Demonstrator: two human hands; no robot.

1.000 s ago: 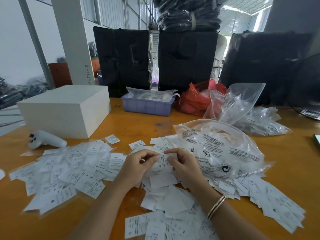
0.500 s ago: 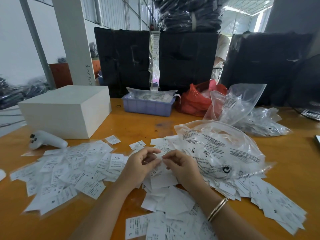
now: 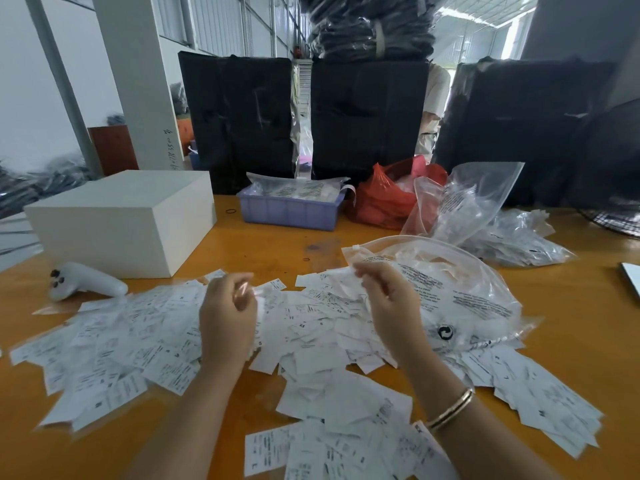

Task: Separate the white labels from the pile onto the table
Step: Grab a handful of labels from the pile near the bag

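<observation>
The step in hand looks like pulling single labels apart: the left hand (image 3: 227, 317) and right hand (image 3: 388, 299) are raised a little above the orange wooden tabletop (image 3: 273, 251), well apart from each other, fingers curled; the right pinches a small white paper label (image 3: 341, 273) at its fingertips, while the left seems to hold a blurred scrap, though I cannot tell for sure. The heap of white printed labels (image 3: 311, 327) lies between and under the wrists, spreading left and right; a clear zip bag with black print (image 3: 460, 299) rests on its far right part. Next, each piece probably needs laying flat on bare wood; open room shows beyond the heap, before the white rectangular box (image 3: 121, 220) and lilac plastic tray (image 3: 289, 213); the near edge is crowded.
</observation>
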